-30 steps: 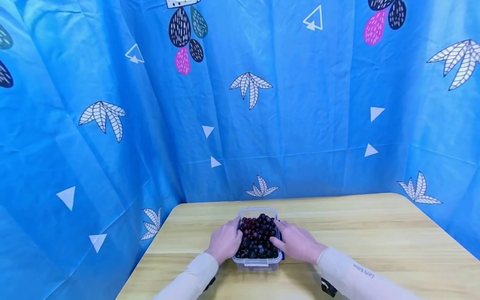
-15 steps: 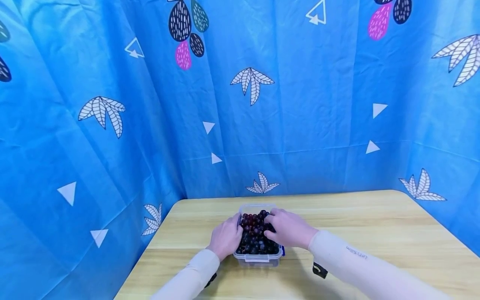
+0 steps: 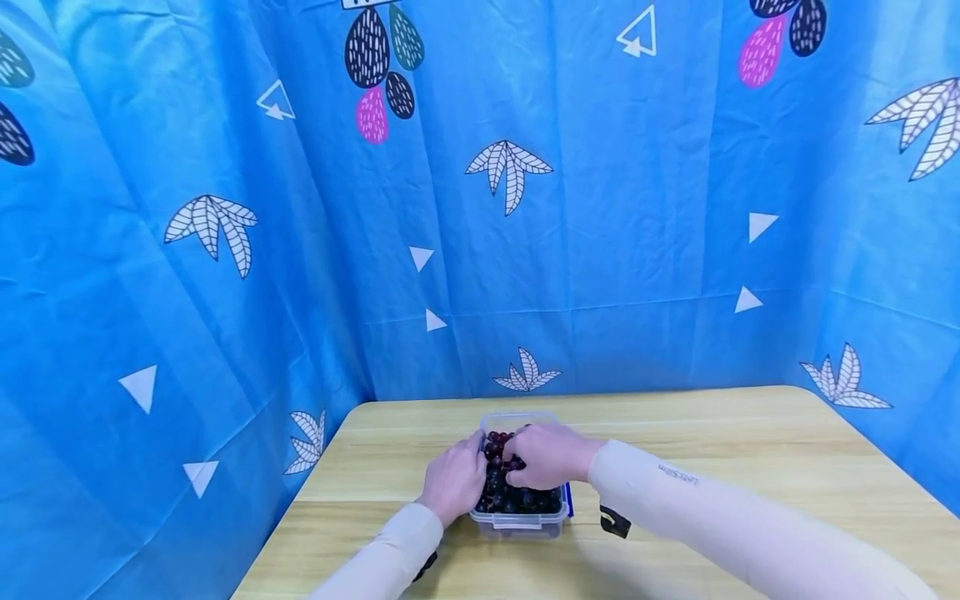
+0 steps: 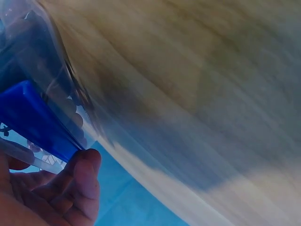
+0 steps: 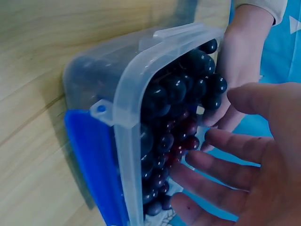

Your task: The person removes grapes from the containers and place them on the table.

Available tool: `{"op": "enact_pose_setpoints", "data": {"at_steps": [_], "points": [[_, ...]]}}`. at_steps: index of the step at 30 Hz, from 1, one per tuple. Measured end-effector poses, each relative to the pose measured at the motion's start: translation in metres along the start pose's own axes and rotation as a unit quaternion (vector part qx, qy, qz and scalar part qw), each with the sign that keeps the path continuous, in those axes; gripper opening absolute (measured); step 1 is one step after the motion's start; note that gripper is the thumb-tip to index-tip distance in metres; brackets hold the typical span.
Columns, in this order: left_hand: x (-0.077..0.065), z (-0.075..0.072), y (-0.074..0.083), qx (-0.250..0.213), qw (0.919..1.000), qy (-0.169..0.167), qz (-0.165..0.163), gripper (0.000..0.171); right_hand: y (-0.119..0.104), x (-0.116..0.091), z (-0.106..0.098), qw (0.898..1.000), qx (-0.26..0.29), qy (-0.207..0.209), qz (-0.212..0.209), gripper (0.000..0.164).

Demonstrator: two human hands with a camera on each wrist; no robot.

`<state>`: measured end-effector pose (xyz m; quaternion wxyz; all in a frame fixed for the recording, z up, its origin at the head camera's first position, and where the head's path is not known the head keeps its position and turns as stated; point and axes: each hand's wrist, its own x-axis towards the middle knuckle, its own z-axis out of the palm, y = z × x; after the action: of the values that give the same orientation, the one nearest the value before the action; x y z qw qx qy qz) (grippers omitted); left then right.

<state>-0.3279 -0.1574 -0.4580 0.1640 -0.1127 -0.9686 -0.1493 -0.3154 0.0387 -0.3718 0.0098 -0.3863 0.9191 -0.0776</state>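
Note:
A clear plastic container [image 3: 517, 522] full of dark grapes [image 3: 495, 485] stands on the table. My left hand [image 3: 453, 477] grips its left side; in the left wrist view, fingers curl at the rim beside a blue latch [image 4: 37, 122]. Over the grapes reaches my right hand [image 3: 551, 457]. From the right wrist, its fingers [image 5: 216, 168] are spread and slightly bent, with the tips right at the grapes. A few grapes there look redder than the others. Another blue latch [image 5: 91, 160] hangs down on the container's right side.
The light wooden table [image 3: 750, 475] extends on both sides of the container. A blue patterned curtain [image 3: 637, 250] hangs behind the table and along its sides.
My right hand has moved left from the container's right rim to over the middle of the grapes. The left hand has kept its grip on the left side.

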Motion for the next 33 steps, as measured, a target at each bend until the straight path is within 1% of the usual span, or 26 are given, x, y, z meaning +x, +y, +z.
{"op": "enact_pose_setpoints", "data": {"at_steps": [3,5,9,11,15,19,22,25,31,33], "points": [[-0.001,0.0,0.001,0.0,1.0,0.003,0.002,0.043,-0.003,0.005,0.0,0.999,0.011,-0.029,0.007,0.036],[-0.001,0.0,0.001,0.002,0.9999,0.008,0.007,0.042,-0.005,0.008,0.0,0.999,0.02,-0.048,0.01,0.035],[-0.002,-0.001,0.003,0.011,0.9998,0.012,0.014,0.041,-0.009,0.013,0.0,0.997,0.018,-0.07,0.005,0.022],[-0.002,-0.002,0.003,0.012,0.9997,0.013,0.014,0.041,-0.01,0.015,0.001,0.997,0.016,-0.079,0.005,0.019],[-0.002,-0.001,0.003,0.012,0.9999,0.008,0.008,0.042,-0.013,0.019,0.0,0.995,0.015,-0.095,0.019,0.021],[-0.002,0.0,0.002,0.014,0.9999,0.004,0.004,0.042,-0.014,0.023,0.003,0.994,0.013,-0.1,0.031,0.023],[-0.001,0.0,0.003,0.013,0.9999,0.005,0.002,0.042,-0.014,0.026,0.007,0.994,0.017,-0.105,0.035,0.025],[-0.001,0.002,0.003,0.013,0.9999,0.005,-0.004,0.042,-0.015,0.028,0.007,0.993,0.016,-0.111,0.039,0.032],[-0.001,0.003,0.002,0.015,0.9998,0.006,-0.01,0.042,-0.02,0.029,0.005,0.992,0.006,-0.118,0.046,0.034],[-0.001,0.003,0.002,0.015,0.9998,0.005,-0.011,0.043,-0.022,0.03,0.006,0.991,0.005,-0.122,0.048,0.038]]}}
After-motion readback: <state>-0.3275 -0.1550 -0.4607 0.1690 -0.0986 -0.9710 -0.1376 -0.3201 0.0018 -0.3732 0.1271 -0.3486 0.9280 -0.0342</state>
